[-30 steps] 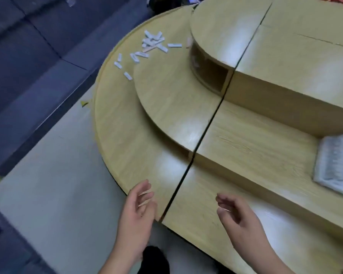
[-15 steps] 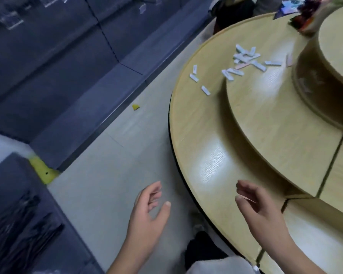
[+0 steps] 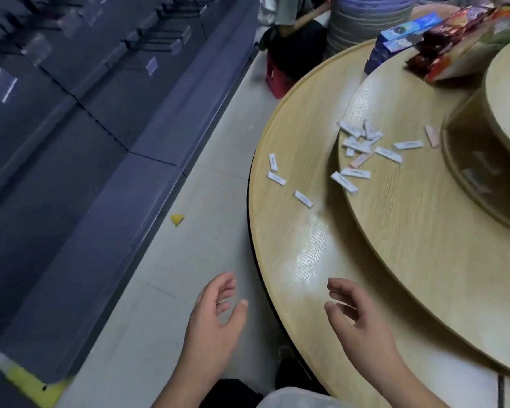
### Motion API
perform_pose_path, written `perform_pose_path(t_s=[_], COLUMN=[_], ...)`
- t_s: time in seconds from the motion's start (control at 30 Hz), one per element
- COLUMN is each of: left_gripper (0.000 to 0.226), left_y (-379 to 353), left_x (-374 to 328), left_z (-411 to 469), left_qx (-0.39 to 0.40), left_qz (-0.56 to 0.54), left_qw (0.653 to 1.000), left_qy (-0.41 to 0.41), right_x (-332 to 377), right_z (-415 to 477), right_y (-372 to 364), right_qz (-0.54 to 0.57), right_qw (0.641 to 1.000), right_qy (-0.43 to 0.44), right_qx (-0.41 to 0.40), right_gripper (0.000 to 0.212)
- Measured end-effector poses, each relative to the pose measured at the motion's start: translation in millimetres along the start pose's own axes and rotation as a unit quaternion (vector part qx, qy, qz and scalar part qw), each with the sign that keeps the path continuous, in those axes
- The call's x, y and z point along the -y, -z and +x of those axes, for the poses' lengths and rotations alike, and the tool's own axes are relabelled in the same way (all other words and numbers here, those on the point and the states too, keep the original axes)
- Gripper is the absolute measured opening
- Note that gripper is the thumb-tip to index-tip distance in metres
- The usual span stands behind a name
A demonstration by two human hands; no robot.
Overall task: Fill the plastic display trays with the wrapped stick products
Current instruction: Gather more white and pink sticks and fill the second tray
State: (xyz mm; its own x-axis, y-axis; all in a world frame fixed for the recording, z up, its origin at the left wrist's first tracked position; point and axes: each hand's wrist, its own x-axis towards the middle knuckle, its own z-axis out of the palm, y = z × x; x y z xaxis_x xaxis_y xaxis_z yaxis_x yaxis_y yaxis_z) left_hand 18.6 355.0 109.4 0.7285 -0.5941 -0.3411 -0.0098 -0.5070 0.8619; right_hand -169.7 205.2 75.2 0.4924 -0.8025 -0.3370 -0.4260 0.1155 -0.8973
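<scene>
Head view: both my hands hold nothing. My left hand [image 3: 215,316] hangs over the floor [image 3: 189,260] just off the rim of the round tiered stand [image 3: 292,245], fingers loosely curled. My right hand [image 3: 357,316] hovers above the stand's lowest tier, fingers relaxed and apart. The wrapped sticks [image 3: 362,145] lie well beyond both hands, most of them heaped on the stand's middle tier and three just below it on the lowest tier. No plastic tray shows here. I judge the step in hand to be gathering. I'd rake the heap together with flat fingers and align the sticks one way before lifting, rather than pinch singles.
</scene>
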Motion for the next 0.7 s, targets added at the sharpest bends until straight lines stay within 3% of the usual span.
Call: perform_pose_path(t_s=[0.2, 0.4, 0.53, 0.7], left_gripper=[0.046, 0.049, 0.049, 0.053], left_y=[30.7, 36.8, 15.9, -38.2], left_x=[-24.7, -51.3, -80.8, -105.9], left_z=[139.7, 301.2, 384.6, 464.1], left_qx=[0.096, 0.22, 0.316, 0.401], left_qz=[0.042, 0.127, 0.203, 0.305], left_qw=[0.994, 0.96, 0.911, 0.826], left_qy=[-0.027, -0.118, -0.171, -0.253], right_x=[27.6, 38.6, 36.9, 25.5], right_z=[77.5, 156.3, 197.7, 242.1], right_y=[-50.0, -104.9, -124.4, -131.2], right_qz=[0.007, 0.003, -0.012, -0.095], right_qw=[0.995, 0.973, 0.95, 0.928], right_qy=[-0.033, -0.083, -0.133, -0.178], right_qx=[-0.097, -0.216, -0.284, -0.314], right_gripper=[0.035, 0.039, 0.036, 0.036])
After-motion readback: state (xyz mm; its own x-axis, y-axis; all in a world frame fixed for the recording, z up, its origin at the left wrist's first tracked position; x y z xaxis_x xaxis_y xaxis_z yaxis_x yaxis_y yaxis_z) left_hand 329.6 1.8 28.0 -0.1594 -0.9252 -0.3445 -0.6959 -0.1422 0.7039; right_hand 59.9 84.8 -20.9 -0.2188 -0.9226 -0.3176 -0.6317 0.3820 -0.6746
